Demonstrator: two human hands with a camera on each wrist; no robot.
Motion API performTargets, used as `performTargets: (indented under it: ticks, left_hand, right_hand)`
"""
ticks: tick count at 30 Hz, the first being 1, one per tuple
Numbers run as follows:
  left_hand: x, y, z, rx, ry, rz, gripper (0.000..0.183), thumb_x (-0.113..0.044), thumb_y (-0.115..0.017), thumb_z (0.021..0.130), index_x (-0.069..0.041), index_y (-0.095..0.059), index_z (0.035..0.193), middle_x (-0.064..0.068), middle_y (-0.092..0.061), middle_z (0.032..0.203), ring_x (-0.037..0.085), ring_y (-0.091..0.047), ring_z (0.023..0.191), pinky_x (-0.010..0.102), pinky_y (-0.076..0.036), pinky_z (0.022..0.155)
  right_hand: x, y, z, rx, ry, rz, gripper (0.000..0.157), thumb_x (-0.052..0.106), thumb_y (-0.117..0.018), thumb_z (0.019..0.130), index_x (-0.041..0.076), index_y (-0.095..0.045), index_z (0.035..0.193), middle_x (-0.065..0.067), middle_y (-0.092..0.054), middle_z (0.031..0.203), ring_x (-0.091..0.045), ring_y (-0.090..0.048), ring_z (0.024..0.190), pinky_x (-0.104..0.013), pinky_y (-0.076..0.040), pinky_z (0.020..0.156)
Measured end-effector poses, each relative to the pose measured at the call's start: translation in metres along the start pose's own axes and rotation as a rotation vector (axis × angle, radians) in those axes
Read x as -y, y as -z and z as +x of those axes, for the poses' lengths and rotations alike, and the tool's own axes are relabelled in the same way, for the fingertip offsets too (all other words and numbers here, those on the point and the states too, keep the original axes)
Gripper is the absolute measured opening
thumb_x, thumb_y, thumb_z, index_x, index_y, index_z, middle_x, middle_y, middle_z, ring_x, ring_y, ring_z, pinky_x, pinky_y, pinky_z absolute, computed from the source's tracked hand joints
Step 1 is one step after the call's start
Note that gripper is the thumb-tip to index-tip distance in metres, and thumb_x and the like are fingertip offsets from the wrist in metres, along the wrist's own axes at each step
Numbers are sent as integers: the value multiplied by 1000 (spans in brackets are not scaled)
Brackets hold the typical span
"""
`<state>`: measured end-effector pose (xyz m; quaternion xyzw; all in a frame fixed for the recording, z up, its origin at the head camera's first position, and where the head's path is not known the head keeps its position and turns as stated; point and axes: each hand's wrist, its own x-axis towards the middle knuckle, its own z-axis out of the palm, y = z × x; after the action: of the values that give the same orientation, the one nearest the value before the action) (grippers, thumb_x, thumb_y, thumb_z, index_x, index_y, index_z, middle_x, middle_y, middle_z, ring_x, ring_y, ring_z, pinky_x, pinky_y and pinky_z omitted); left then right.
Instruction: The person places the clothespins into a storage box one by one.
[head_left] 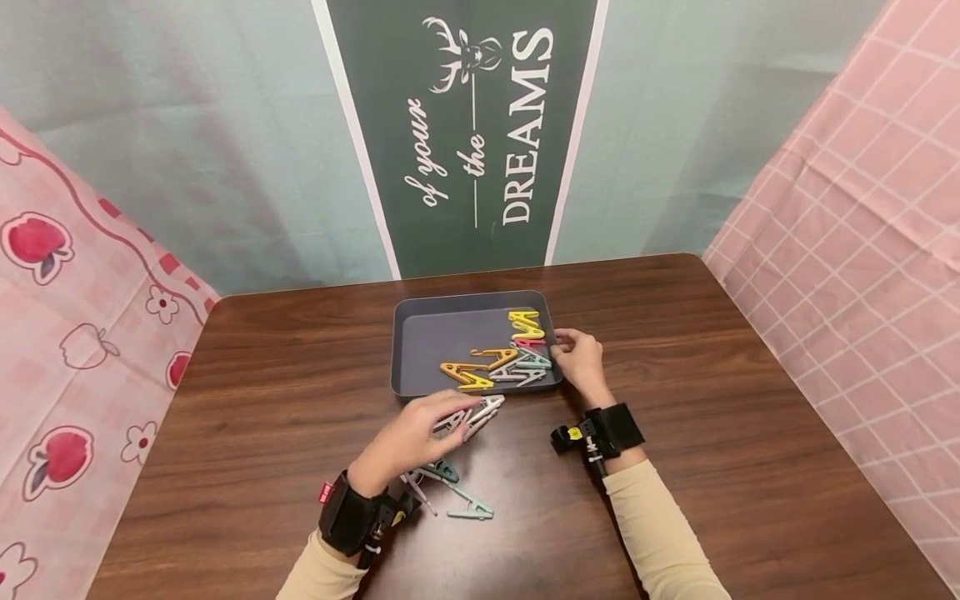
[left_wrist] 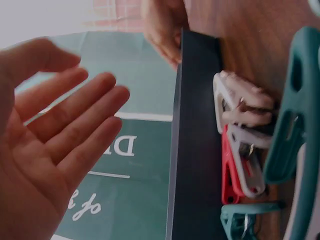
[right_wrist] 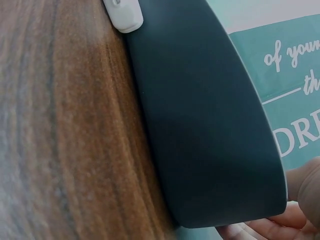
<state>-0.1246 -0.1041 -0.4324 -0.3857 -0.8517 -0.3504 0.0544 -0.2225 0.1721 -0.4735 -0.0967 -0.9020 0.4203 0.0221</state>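
A dark grey tray (head_left: 435, 342) holds yellow clothespins (head_left: 528, 325), orange ones (head_left: 498, 359) and several in grey, green and pink, mostly along its right and near sides. My left hand (head_left: 405, 437) hovers over a loose pile just in front of the tray; the left wrist view shows its fingers (left_wrist: 75, 130) spread and the palm bare. A white clothespin (head_left: 491, 403) pokes out beyond those fingers. In the left wrist view a red clothespin (left_wrist: 228, 170) lies against the tray wall. My right hand (head_left: 581, 360) grips the tray's right rim, thumb at the edge.
Nearer my body lie a dark teal clothespin (head_left: 444, 471) and a light green one (head_left: 472, 507), partly beside my left wrist. The brown wooden table (head_left: 675, 358) runs back to a printed curtain (head_left: 465, 167), with pink cloths hanging on both sides.
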Motion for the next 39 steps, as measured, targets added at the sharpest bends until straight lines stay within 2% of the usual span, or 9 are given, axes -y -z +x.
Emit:
performTargets:
  ticks: [6, 10, 13, 17, 24, 31, 39]
  left_hand:
    - [-11, -7, 1, 231, -8, 64, 35, -18, -66, 88, -10, -66, 121, 4, -69, 120, 17, -65, 114, 31, -53, 98]
    - [-18, -16, 2, 328, -26, 70, 38, -21, -69, 84, -9, -67, 120, 3, -70, 119, 15, -65, 112, 28, -52, 100]
    - [-19, -24, 1, 356, -65, 80, 39, -22, -71, 82, -9, -67, 119, 1, -70, 114, 13, -66, 108, 26, -52, 98]
    - [-20, -28, -1, 382, -72, 92, 39, -25, -71, 82, -11, -68, 118, -2, -69, 111, 10, -65, 104, 23, -53, 94]
    - [-21, -29, -2, 447, 0, 95, 40, -24, -75, 77, -14, -70, 116, -6, -70, 110, 7, -65, 103, 20, -53, 91]
    - [-22, -33, -3, 544, 42, 65, 38, -26, -82, 72, -15, -72, 107, -7, -70, 99, 0, -60, 87, 10, -47, 76]
    - [-21, -37, -5, 586, 114, 75, 33, -24, -88, 64, -17, -73, 93, -9, -68, 89, -2, -56, 79, 7, -43, 71]
  right_hand:
    - [0, 0, 1, 0, -6, 8, 33, 6, -61, 90, 0, -64, 122, -24, -70, 111, -32, -69, 101, -41, -57, 86]
    - [-1, 0, 1, -1, -10, 8, 33, 6, -61, 90, 0, -64, 122, -24, -70, 110, -32, -68, 101, -40, -57, 85]
    - [0, 0, 1, 1, -12, 12, 33, 6, -61, 90, -1, -64, 122, -24, -70, 110, -32, -68, 100, -39, -57, 84]
    - [1, 0, 1, 2, -4, 17, 33, 5, -61, 89, -1, -64, 122, -24, -70, 110, -32, -68, 100, -39, -57, 84]
    - [-2, -1, 1, -6, -2, 7, 32, 5, -61, 90, -1, -64, 121, -24, -70, 109, -32, -68, 99, -38, -57, 83]
    - [-1, 0, -1, -2, 1, 13, 33, 5, -62, 89, -1, -64, 121, -24, -69, 110, -32, -68, 100, -40, -56, 84]
    - [-2, 0, 0, -4, 19, 16, 32, 5, -62, 89, -2, -64, 121, -25, -69, 110, -33, -68, 99, -42, -56, 85]
